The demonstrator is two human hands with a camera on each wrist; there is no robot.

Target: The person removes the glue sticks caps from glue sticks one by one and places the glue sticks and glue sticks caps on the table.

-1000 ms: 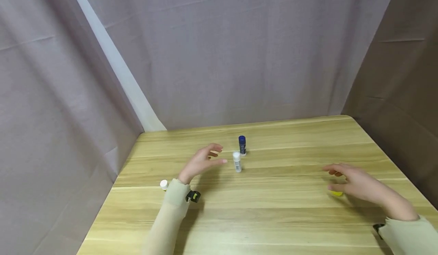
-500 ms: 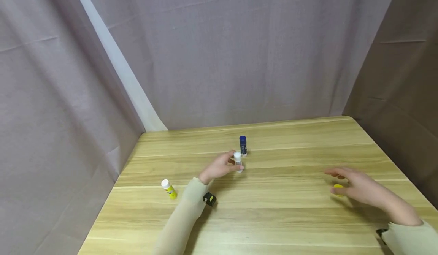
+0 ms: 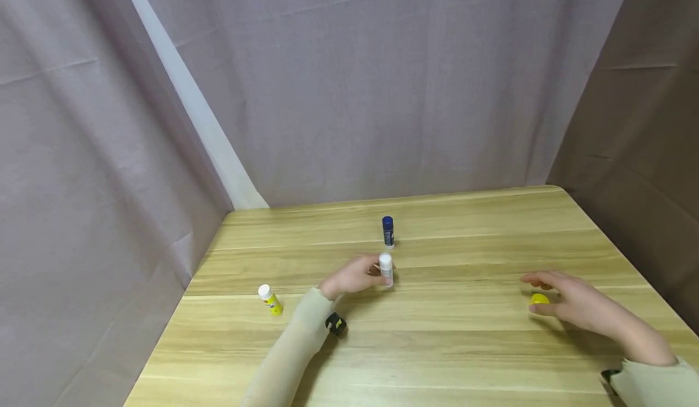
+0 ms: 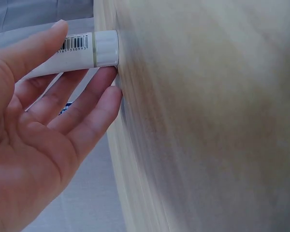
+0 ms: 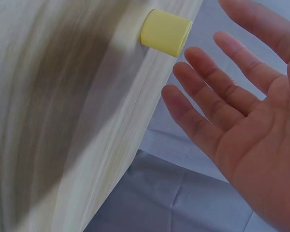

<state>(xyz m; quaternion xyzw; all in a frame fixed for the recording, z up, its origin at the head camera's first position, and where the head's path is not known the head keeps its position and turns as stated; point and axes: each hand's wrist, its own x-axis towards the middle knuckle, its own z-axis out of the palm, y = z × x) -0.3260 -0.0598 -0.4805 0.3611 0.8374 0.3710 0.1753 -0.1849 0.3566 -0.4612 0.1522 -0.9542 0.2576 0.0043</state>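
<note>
My left hand [image 3: 354, 275] pinches a white glue stick [image 3: 386, 263] upright between thumb and fingers, near the middle of the wooden table. In the left wrist view the thumb crosses the barcode on the glue stick [image 4: 105, 47], other fingers lie behind it, and its lower end is right at the tabletop. On the right, my right hand [image 3: 581, 305] hovers with spread, relaxed fingers beside a short yellow cylinder [image 3: 539, 298]. The right wrist view has that yellow cylinder [image 5: 165, 32] standing on the table just beyond the fingertips, with nothing in the hand.
A dark blue glue stick [image 3: 388, 232] stands upright behind the white one. To the left is a yellow glue stick with a white cap [image 3: 270, 299]. Grey curtains [image 3: 355, 91] hang beyond the table's back edge and on both sides.
My left hand has moved right, taken hold of the white glue stick and shifted it slightly towards me, away from the blue one. The right hand has barely moved.
</note>
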